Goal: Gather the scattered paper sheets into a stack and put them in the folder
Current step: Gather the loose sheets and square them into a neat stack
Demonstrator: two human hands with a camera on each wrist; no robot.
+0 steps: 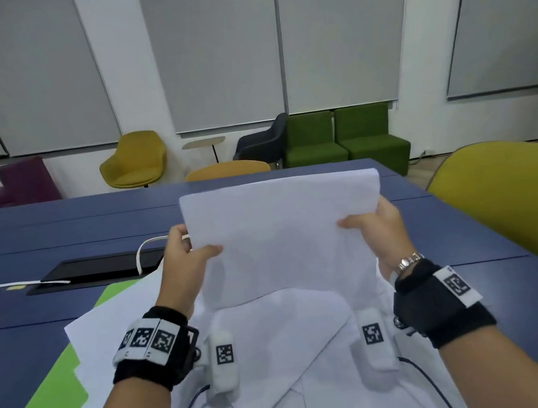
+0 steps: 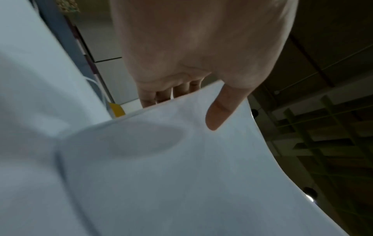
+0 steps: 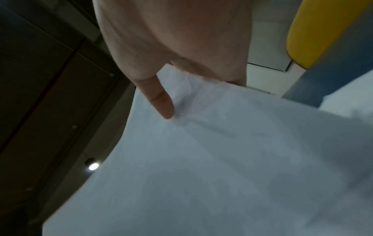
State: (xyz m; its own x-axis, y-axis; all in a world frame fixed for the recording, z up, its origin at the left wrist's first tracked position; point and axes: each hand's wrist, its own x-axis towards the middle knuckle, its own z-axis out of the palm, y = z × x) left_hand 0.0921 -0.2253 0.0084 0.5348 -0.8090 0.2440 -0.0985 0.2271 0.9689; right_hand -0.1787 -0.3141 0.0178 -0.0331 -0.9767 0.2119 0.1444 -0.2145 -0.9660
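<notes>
Though upright, sheets (image 1: 282,236) between both hands' fingers (image 1: 353,221).

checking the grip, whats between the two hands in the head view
The held paper stack spans it: left hand pinches one side edge, right hand the other.

Your held-up paper stack (image 1: 282,236) hides the fingers of both your left hand (image 1: 186,259) and right hand (image 1: 380,230) behind it, the loose sheets (image 1: 116,330) cover most of the green folder (image 1: 47,404), and you can't count sheets in that stack anyway.
</notes>
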